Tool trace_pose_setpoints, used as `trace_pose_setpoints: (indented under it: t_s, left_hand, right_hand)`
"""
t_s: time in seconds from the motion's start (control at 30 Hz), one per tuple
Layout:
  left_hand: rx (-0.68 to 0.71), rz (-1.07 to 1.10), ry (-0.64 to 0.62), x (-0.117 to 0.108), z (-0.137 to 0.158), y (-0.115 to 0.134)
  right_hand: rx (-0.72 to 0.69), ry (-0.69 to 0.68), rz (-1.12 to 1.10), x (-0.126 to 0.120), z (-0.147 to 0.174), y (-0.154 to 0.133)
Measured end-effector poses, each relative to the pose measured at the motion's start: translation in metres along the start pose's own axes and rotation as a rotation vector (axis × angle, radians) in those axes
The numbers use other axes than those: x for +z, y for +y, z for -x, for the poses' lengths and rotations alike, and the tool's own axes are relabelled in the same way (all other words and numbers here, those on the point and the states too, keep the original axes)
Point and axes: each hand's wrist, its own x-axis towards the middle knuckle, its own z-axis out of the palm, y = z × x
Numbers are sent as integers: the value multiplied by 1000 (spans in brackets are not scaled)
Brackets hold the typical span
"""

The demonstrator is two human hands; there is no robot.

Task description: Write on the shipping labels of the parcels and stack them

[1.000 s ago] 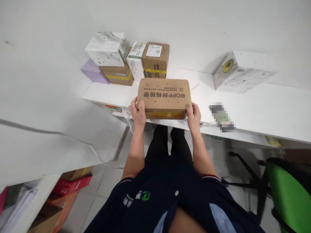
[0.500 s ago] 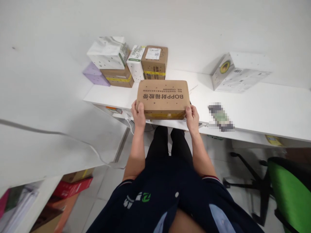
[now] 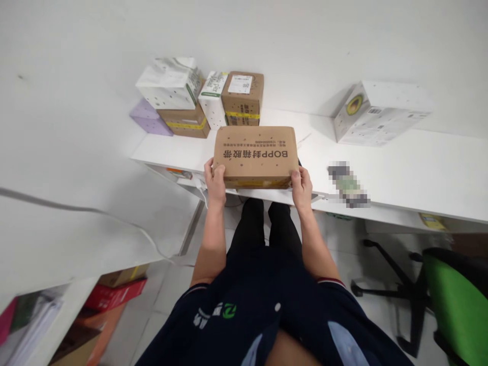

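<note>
Both hands forward, closed on the near corners of one carton.

Left hand at the near left corner of the carton, thumb laid up along the left edge, fingers curled under and out of sight. Right hand at the near right corner, thumb against the right edge, fingers likewise tucked beneath. Wrists straight, roughly level with each other, palms turned inward toward one another. Bare forearms stretched away from the body, running nearly parallel and angling slightly inward toward the far end. Elbows bent a little, kept near the torso. Short dark sleeves ending above the elbows.
</note>
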Motion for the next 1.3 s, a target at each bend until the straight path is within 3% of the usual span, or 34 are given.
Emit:
trace_pose_setpoints:
  t_s: [0.27, 0.5, 0.6, 0.7, 0.77, 1.0, 1.3]
  left_hand:
    - [-151, 19, -20, -1, -8, 9]
    - [-42, 39, 26, 7, -4, 7]
    - [-27, 23, 19, 8, -3, 6]
    - [-26, 22, 27, 9, -2, 7]
    - [-37, 32, 38, 10, -1, 7]
    - [-57, 63, 72, 14, 2, 10]
    - [-77, -7, 42, 29, -1, 9]
  right_hand:
    - [-36, 27, 30, 3, 1, 2]
    - [16, -36, -6, -7, -2, -1]
    - [37, 32, 31, -19, -13, 3]
    - [-40, 115, 230, -29, -32, 11]
    - [-48, 89, 420, -32, -45, 15]
    - [127, -249, 1016, -21, -66, 10]
    - [252, -57, 1147, -66, -80, 17]
